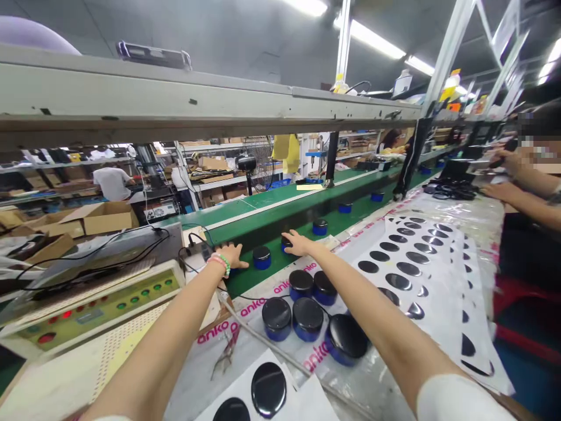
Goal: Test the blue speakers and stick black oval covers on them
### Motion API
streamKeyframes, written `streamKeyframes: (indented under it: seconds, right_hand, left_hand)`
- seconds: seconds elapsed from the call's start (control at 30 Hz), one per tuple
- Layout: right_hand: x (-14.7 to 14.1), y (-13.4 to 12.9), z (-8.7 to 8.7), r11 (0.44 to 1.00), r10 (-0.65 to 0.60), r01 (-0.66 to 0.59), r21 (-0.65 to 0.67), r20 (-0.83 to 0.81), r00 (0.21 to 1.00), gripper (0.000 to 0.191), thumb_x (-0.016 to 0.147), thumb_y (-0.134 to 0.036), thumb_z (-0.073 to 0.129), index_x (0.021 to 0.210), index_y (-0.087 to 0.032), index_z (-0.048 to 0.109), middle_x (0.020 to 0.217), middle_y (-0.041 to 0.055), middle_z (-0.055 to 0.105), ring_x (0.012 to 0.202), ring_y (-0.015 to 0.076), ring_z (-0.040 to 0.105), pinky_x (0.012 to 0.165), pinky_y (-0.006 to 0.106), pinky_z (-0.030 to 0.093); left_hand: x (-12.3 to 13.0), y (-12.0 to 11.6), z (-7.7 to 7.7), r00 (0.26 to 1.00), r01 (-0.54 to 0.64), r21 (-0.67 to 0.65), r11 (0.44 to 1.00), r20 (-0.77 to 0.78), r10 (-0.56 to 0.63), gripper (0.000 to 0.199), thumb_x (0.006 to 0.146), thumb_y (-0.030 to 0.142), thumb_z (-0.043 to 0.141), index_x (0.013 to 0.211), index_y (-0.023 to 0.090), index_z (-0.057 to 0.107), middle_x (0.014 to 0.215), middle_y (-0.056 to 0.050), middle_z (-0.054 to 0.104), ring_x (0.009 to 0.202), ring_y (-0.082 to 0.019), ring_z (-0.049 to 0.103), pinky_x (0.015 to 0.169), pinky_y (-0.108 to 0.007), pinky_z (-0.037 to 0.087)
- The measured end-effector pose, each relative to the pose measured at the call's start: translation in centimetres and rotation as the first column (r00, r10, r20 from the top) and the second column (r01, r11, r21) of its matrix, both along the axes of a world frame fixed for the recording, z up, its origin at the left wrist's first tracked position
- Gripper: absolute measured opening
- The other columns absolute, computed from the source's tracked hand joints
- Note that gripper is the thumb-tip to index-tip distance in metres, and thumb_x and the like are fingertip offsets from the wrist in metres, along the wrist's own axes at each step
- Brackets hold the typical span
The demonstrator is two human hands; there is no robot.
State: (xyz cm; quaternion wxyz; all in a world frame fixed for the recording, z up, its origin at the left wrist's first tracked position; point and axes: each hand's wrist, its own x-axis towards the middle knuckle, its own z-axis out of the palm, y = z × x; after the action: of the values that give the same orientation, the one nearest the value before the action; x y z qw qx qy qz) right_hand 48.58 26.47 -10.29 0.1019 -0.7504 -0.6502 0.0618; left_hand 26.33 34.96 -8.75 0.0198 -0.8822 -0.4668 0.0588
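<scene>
Over the green conveyor belt [248,282], my left hand [231,255] has its fingers spread, with a blue item partly hidden under it. My right hand [297,242] reaches over another black-topped blue round item [286,245], fingers around its top; whether it grips is unclear. Between the hands sits one more such item [262,257]. Several black-topped blue items [277,318] stand grouped on the plastic-covered table, beneath my right forearm. Sheets with black glossy discs [268,389] lie near the front edge and at the right.
A control box [87,313] stands at the left, beside cables. Tweezers-like metal pliers [225,356] lie on the table. A shelf beam [175,93] crosses above the belt. A person's arms [519,187] show at the far right.
</scene>
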Motion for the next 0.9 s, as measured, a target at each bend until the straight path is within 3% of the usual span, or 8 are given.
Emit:
streamKeyframes:
  seconds: [0.07,0.17,0.33,0.47,0.57,0.67,0.8,0.9]
  right_hand:
    - [0.6,0.4,0.0,0.999,0.02,-0.02,-0.043,-0.008,1.0,0.037,0.092,-0.033,0.059,0.126,-0.018,0.053,0.126,0.0096,0.056,0.105,0.0233,0.06,0.086,0.045,0.052]
    - [2.7,-1.1,0.9,0.994,0.046,-0.049,-0.102,-0.027,0.999,0.037,0.093,-0.033,0.059,0.126,-0.018,0.053,0.126,0.0096,0.055,0.104,0.0228,0.06,0.086,0.044,0.052]
    - [6.1,-8.3,2.6,0.975,0.032,-0.045,-0.219,-0.061,0.998,0.038,0.092,-0.032,0.059,0.127,-0.018,0.052,0.124,0.0093,0.056,0.104,0.023,0.059,0.087,0.044,0.051]
    - [6.1,-13.5,3.3,0.936,0.008,-0.041,-0.349,-0.096,0.995,0.04,0.09,-0.031,0.062,0.126,-0.017,0.052,0.119,0.0085,0.058,0.098,0.0215,0.061,0.084,0.042,0.052]
    - [5.5,-15.1,3.7,0.913,0.005,-0.055,-0.405,-0.123,0.992,0.044,0.087,-0.03,0.065,0.127,-0.018,0.052,0.12,0.0081,0.06,0.097,0.0213,0.062,0.084,0.042,0.052]
    - [5.7,-15.2,3.9,0.912,-0.014,-0.035,-0.408,-0.116,0.993,0.04,0.089,-0.032,0.063,0.126,-0.018,0.053,0.118,0.0078,0.061,0.097,0.0213,0.063,0.085,0.042,0.051]
    - [7.2,-15.4,3.6,0.933,-0.034,-0.001,-0.359,-0.089,0.995,0.03,0.092,-0.033,0.06,0.116,-0.016,0.058,0.113,0.0071,0.063,0.096,0.02,0.063,0.085,0.041,0.052]
    - [7.6,-16.7,3.6,0.96,-0.038,0.02,-0.278,-0.057,0.998,0.027,0.093,-0.033,0.056,0.114,-0.016,0.059,0.11,0.0066,0.064,0.093,0.0188,0.063,0.082,0.038,0.052]
  left_hand:
    - [0.1,0.5,-0.6,0.998,0.061,-0.003,0.998,0.0,-0.061,0.042,0.09,0.037,0.058,0.127,0.018,0.051,0.132,-0.011,0.053,0.115,-0.027,0.056,0.094,-0.051,0.048]
    - [-0.1,1.0,-1.5,0.987,0.163,-0.017,0.987,0.018,-0.163,0.045,0.091,0.039,0.058,0.13,0.019,0.049,0.134,-0.011,0.051,0.116,-0.027,0.055,0.095,-0.051,0.047]
    - [0.4,0.5,-2.7,0.951,0.297,-0.021,0.955,0.098,-0.294,0.047,0.091,0.041,0.056,0.131,0.019,0.048,0.131,-0.011,0.053,0.112,-0.026,0.057,0.094,-0.051,0.048]
    - [2.0,-1.3,-2.4,0.911,0.373,-0.014,0.928,0.197,-0.363,0.044,0.091,0.042,0.056,0.127,0.018,0.051,0.125,-0.01,0.057,0.108,-0.025,0.059,0.092,-0.049,0.049]
    - [4.9,-3.5,-1.6,0.861,0.438,0.007,0.899,0.284,-0.421,0.045,0.091,0.042,0.056,0.128,0.018,0.05,0.129,-0.011,0.055,0.111,-0.026,0.058,0.094,-0.05,0.048]
    - [9.5,-6.1,-0.9,0.799,0.523,-0.01,0.852,0.354,-0.486,0.046,0.091,0.042,0.056,0.13,0.018,0.049,0.131,-0.011,0.053,0.113,-0.026,0.056,0.095,-0.05,0.047]
    - [15.3,-9.0,-0.6,0.764,0.614,-0.154,0.774,0.363,-0.534,0.041,0.091,0.039,0.057,0.126,0.017,0.052,0.126,-0.01,0.056,0.108,-0.024,0.059,0.091,-0.047,0.05]
    - [16.7,-10.2,-0.5,0.768,0.632,-0.276,0.724,0.35,-0.537,0.039,0.09,0.037,0.058,0.123,0.017,0.054,0.124,-0.01,0.058,0.105,-0.023,0.061,0.088,-0.046,0.052]
